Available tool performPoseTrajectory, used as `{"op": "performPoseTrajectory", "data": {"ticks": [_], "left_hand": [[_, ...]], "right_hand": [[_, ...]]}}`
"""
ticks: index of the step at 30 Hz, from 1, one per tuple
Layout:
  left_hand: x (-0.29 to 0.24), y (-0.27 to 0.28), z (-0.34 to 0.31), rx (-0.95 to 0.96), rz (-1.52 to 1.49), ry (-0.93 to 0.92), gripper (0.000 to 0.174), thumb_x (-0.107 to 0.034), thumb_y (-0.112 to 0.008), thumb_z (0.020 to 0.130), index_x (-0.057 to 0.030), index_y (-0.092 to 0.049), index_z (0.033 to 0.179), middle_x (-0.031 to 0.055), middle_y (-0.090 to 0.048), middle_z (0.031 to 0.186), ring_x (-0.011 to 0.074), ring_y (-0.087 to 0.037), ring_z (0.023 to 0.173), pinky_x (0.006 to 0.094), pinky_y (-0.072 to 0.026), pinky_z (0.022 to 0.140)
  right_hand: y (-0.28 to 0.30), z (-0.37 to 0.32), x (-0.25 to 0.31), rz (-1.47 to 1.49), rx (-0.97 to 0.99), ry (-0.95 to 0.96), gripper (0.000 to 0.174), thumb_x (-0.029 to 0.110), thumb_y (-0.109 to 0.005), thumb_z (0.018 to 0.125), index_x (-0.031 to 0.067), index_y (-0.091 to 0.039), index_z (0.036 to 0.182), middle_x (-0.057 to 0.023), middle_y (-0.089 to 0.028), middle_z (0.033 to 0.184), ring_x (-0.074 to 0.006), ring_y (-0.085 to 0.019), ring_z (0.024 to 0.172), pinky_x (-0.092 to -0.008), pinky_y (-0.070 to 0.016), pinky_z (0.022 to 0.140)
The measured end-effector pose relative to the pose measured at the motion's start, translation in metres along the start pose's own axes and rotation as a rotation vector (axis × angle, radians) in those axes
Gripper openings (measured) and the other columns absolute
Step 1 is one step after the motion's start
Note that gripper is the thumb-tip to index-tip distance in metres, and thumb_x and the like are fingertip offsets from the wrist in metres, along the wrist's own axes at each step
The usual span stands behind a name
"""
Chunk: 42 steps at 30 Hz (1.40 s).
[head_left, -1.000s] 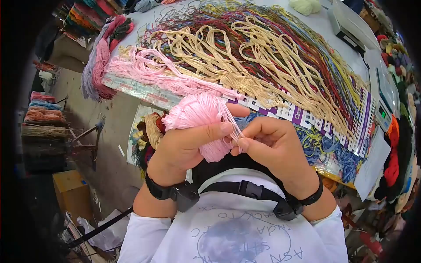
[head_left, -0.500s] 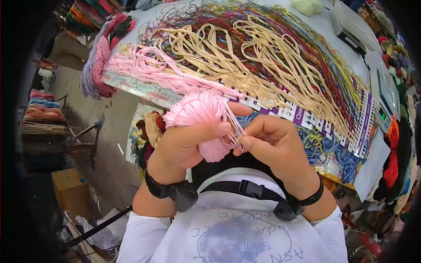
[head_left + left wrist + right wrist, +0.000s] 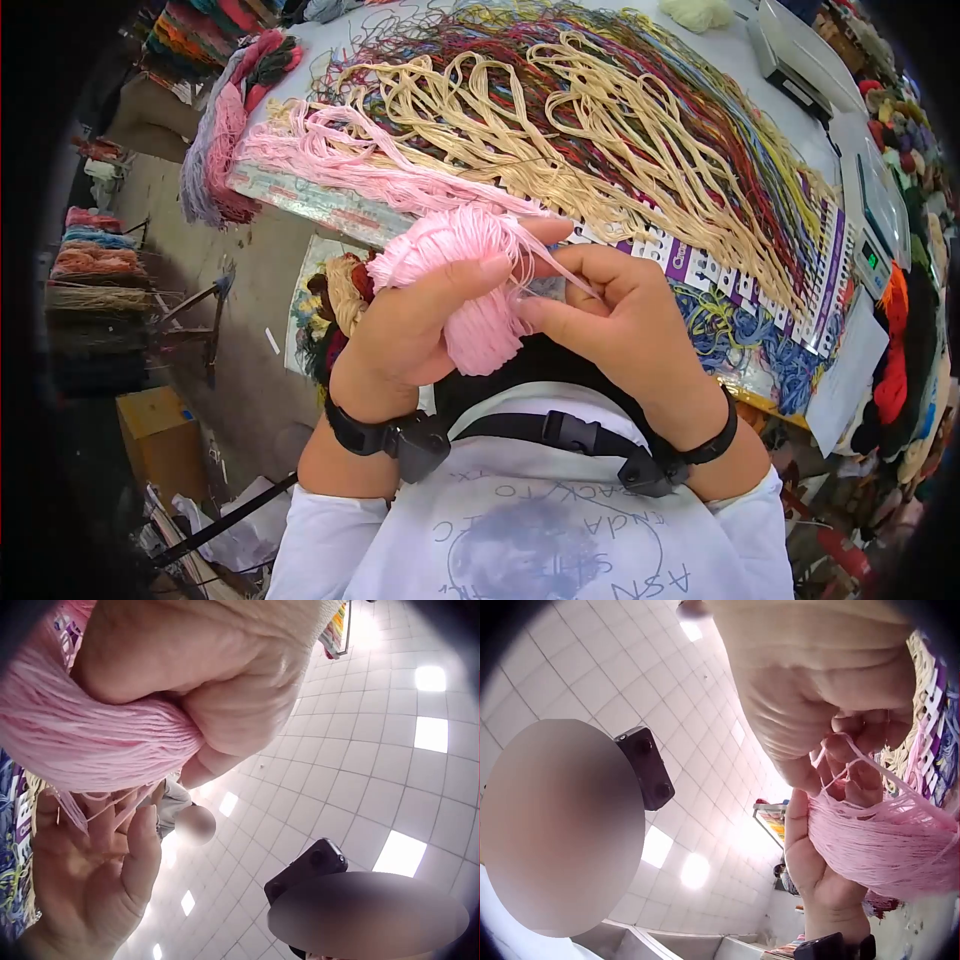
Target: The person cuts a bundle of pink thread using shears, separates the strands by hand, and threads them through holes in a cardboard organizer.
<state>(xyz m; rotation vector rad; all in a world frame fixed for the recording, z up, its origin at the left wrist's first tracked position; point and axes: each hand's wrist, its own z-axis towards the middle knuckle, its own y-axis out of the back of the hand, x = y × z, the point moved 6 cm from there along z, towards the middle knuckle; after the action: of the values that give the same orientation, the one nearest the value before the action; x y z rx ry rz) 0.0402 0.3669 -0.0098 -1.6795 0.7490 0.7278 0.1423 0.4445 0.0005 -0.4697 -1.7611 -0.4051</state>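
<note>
My left hand [image 3: 395, 335] grips a thick wound bundle of pink yarn [image 3: 485, 335], its thumb laid across the front. The bundle is held up before the chest, over the table's near edge. From its right end a few loose strands [image 3: 877, 769] run to my right hand [image 3: 640, 335], whose curled fingers hold them close beside the bundle. In the left wrist view, the bundle [image 3: 97, 742] bulges below the left hand's curled fingers. The strands' ends are hidden among the right fingers.
On the table lie a pink skein [image 3: 390, 180], cream strands [image 3: 650, 140] and many multicoloured threads over purple-and-white punched cards [image 3: 690, 265]. Blue yarn [image 3: 790, 375] fills the near right edge. A scale [image 3: 870, 262] stands at right. Dark and cream skeins [image 3: 345, 290] hang by the left forearm.
The right hand has shifted slightly up, its thumb now against the bundle's end. The several strands stretched taut earlier now show as a looser loop over its fingers. The left hand keeps its grip.
</note>
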Motion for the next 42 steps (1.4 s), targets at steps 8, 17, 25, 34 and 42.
{"op": "performPoseTrajectory", "data": {"ticks": [8,17,25,34,42], "left_hand": [[-0.002,-0.002,-0.004,0.010,-0.077,0.022,0.070,-0.033,-0.049,0.085,0.0124,-0.030,0.135,0.0233,-0.055,0.118,0.0277,-0.057,0.107,0.0351,-0.0413,0.094],[0.000,-0.002,-0.004,0.036,-0.077,0.036,0.070,-0.033,-0.049,0.084,0.0116,-0.030,0.135,0.0224,-0.055,0.119,0.0274,-0.057,0.107,0.0349,-0.0410,0.095],[-0.014,-0.002,-0.005,-0.054,-0.025,-0.092,0.067,-0.021,-0.060,0.078,0.0114,-0.036,0.131,0.0203,-0.057,0.115,0.0258,-0.056,0.106,0.0340,-0.0414,0.092],[-0.057,0.038,-0.028,0.079,0.572,-0.025,0.051,-0.022,-0.066,0.074,0.0044,-0.053,0.115,0.0079,-0.060,0.103,0.0230,-0.059,0.095,0.0363,-0.0475,0.084],[-0.191,0.304,-0.160,-0.232,-0.576,-0.588,0.031,-0.006,-0.041,0.096,0.0030,-0.049,0.124,-0.0044,-0.032,0.059,0.0044,-0.035,0.050,0.0202,-0.0347,0.052]], "right_hand": [[-0.005,0.001,-0.004,0.134,-0.043,0.031,0.011,0.011,-0.068,0.079,0.0015,-0.066,0.085,0.0107,-0.036,0.056,-0.0003,-0.028,0.052,-0.0203,-0.0224,0.048],[-0.009,-0.001,0.004,0.083,-0.060,-0.018,0.015,0.012,-0.069,0.078,0.0004,-0.067,0.087,0.0106,-0.036,0.056,-0.0004,-0.031,0.053,-0.0191,-0.0265,0.049],[0.006,0.005,0.000,0.123,-0.137,0.227,0.010,0.010,-0.066,0.080,0.0005,-0.063,0.079,0.0030,-0.056,0.070,-0.0031,-0.045,0.061,-0.0185,-0.0378,0.061],[0.062,-0.023,0.009,0.227,0.367,-0.068,0.013,0.015,-0.059,0.087,0.0018,-0.056,0.086,-0.0058,-0.061,0.078,-0.0109,-0.056,0.068,-0.0239,-0.0444,0.066],[0.407,-0.273,-0.025,0.266,-0.724,-0.066,0.021,0.004,-0.051,0.090,0.0053,-0.055,0.111,0.0054,-0.049,0.075,-0.0032,-0.036,0.055,-0.0170,-0.0334,0.054]]}}
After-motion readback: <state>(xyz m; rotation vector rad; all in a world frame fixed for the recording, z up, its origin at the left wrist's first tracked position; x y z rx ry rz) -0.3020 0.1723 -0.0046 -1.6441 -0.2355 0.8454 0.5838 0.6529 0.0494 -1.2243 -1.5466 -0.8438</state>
